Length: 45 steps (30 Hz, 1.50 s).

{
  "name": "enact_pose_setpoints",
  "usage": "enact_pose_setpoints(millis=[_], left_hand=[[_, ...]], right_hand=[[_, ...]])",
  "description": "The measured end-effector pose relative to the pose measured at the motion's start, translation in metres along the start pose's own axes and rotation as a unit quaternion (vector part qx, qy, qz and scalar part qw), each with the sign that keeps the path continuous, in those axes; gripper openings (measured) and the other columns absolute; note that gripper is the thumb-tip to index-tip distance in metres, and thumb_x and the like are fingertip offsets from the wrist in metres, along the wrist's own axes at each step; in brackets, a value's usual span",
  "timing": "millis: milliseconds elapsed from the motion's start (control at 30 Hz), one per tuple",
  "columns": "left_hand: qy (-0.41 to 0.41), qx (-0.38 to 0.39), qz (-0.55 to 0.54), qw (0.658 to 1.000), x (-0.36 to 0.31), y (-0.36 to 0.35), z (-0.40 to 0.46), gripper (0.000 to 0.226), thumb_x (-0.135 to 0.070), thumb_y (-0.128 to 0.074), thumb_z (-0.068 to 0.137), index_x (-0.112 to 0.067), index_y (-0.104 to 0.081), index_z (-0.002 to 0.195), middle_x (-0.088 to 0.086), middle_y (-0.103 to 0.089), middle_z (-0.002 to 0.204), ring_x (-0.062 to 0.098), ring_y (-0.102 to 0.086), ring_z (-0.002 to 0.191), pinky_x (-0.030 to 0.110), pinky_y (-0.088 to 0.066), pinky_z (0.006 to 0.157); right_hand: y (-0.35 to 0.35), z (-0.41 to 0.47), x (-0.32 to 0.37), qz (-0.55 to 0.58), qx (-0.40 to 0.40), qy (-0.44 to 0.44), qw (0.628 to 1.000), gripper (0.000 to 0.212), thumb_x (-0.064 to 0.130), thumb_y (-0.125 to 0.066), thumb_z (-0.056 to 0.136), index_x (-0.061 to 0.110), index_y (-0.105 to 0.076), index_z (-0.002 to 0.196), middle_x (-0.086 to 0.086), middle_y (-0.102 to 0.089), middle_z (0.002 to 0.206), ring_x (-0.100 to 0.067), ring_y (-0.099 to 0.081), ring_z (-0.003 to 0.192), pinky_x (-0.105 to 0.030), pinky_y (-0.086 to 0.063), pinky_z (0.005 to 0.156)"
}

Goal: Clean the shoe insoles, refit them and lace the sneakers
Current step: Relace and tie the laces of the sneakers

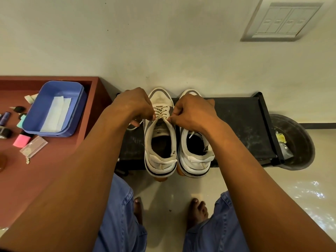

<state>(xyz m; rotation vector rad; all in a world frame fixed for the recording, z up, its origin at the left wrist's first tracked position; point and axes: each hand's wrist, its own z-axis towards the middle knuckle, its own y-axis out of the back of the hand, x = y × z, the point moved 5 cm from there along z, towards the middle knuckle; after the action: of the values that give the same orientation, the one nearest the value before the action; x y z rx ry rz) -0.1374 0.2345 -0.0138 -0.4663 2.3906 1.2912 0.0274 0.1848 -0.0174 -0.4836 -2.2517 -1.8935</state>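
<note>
Two white and grey sneakers stand side by side on a low black bench (241, 124), toes to the wall. The left sneaker (160, 142) has its white lace (160, 112) crossed through the eyelets. My left hand (135, 104) pinches one lace end at the left of the tongue, and a loose stretch trails off to the left. My right hand (192, 111) pinches the other lace end at the top right eyelet. It covers the front of the right sneaker (196, 155), where a lace tip shows at the opening.
A red-brown table (36, 179) at the left holds a blue plastic tub (56, 108) with white paper in it, a pink eraser-like block (21, 140), a clear case and small items. A black bucket (294, 140) with rubbish stands right of the bench. My bare feet are below.
</note>
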Motion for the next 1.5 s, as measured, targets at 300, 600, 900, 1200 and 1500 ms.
enact_pose_setpoints(millis=[300,600,900,1200,1500], left_hand=[[-0.027,-0.017,0.053,0.998,-0.009,0.003,-0.005,0.024,-0.034,-0.089,0.076,-0.015,-0.076,0.082,0.006,-0.075,0.077,0.021,-0.069,0.061,0.031,-0.059,0.065],[0.020,-0.013,0.032,0.999,-0.005,-0.001,-0.004,0.023,-0.027,-0.089,0.076,-0.007,-0.079,0.080,0.006,-0.076,0.065,0.017,-0.076,0.062,0.038,-0.065,0.074],[0.038,-0.025,0.035,0.998,0.006,0.011,-0.004,0.021,-0.031,-0.086,0.081,-0.011,-0.079,0.077,0.002,-0.075,0.062,0.018,-0.077,0.071,0.036,-0.065,0.077],[0.021,-0.010,0.008,1.000,0.009,0.009,-0.002,0.019,-0.025,-0.086,0.080,-0.008,-0.078,0.081,0.004,-0.075,0.065,0.016,-0.073,0.062,0.030,-0.061,0.064],[-0.048,-0.010,-0.028,0.998,-0.001,0.006,0.000,0.007,-0.015,-0.079,0.088,-0.022,-0.081,0.087,0.001,-0.077,0.085,0.016,-0.073,0.081,0.031,-0.063,0.074]], right_hand=[[0.006,-0.007,0.023,-0.034,-0.048,0.067,0.996,0.027,0.058,-0.072,0.073,0.037,-0.064,0.088,0.012,-0.061,0.095,-0.022,-0.053,0.111,-0.052,-0.031,0.099],[-0.001,-0.007,0.020,-0.059,-0.046,0.035,0.997,0.016,0.039,-0.069,0.075,0.025,-0.062,0.082,0.007,-0.061,0.073,-0.023,-0.063,0.084,-0.054,-0.028,0.103],[0.007,-0.003,0.002,-0.043,-0.040,-0.032,0.998,0.012,0.037,-0.059,0.074,0.025,-0.063,0.074,0.008,-0.060,0.070,-0.020,-0.057,0.077,-0.052,-0.029,0.100],[0.008,-0.003,-0.001,-0.022,-0.016,-0.023,0.999,0.020,0.045,-0.067,0.076,0.026,-0.063,0.072,0.010,-0.063,0.072,-0.018,-0.061,0.083,-0.053,-0.031,0.102],[0.007,0.002,0.001,0.018,-0.053,0.012,0.998,0.008,0.040,-0.071,0.085,0.043,-0.076,0.091,0.018,-0.072,0.090,-0.016,-0.057,0.111,-0.047,-0.028,0.098]])
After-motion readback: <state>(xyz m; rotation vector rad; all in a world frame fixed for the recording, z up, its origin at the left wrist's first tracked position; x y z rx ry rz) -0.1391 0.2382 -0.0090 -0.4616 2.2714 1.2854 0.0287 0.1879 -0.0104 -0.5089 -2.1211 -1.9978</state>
